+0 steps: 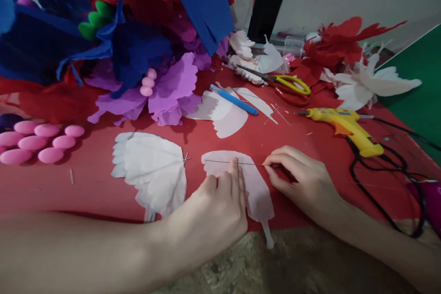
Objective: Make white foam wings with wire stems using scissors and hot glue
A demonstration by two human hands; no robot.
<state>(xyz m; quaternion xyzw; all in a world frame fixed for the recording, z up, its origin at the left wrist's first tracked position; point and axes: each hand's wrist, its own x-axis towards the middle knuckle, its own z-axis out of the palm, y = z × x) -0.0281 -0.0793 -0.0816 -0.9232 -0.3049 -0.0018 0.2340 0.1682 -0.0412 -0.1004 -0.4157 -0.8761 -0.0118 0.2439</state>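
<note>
A white scalloped wing-shaped paper or fabric piece [257, 193] lies in front of me, its narrow tail over the table's near edge. A thin dark wire [251, 164] runs across its upper part. My right hand [303, 179] pinches the wire's right end between thumb and fingers. With its fingers stretched forward, my left hand [220, 197] lies on the white piece and presses the wire down with a fingertip; its thumb is hidden. To the left rests a stack of white fan-shaped wings [155, 170], with thin wire ends sticking out at its right side.
A blue pen [234, 99] lies on more white cut pieces [229, 121]. Behind are yellow-and-red-handled scissors [289, 86]. A yellow glue gun [347, 126] with a black cable sits right. Pink oval pieces [32, 142] lie left, below large purple petals [175, 87]. The table [93, 197] is red.
</note>
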